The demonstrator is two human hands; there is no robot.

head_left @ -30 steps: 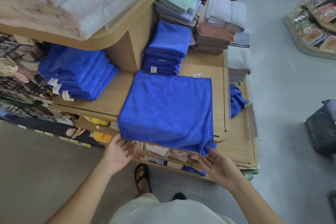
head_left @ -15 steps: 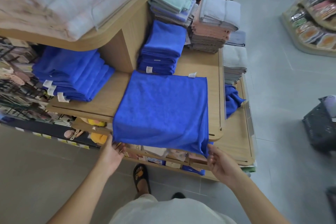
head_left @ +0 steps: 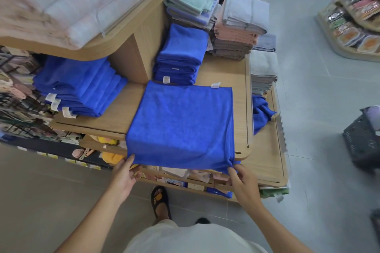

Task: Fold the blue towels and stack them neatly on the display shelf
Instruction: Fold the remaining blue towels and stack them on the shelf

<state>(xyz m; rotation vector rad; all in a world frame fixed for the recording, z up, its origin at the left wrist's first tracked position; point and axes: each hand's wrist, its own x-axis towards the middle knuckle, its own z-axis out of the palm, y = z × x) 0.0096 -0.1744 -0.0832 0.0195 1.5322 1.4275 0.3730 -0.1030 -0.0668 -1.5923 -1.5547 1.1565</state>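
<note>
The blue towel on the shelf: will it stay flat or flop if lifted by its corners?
Probably floppy: the near edge of the blue towel droops over the shelf and bunches where the right hand pinches it. Likely light, being thin; plush pile should grip.

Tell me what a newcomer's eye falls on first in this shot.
First comes the big blue towel, spread flat on the wooden shelf with its near edge hanging over the front. The left hand and the right hand each grip a near corner of it. A rear stack of folded blue towels sits just behind it, and a left stack lies further left.
</note>
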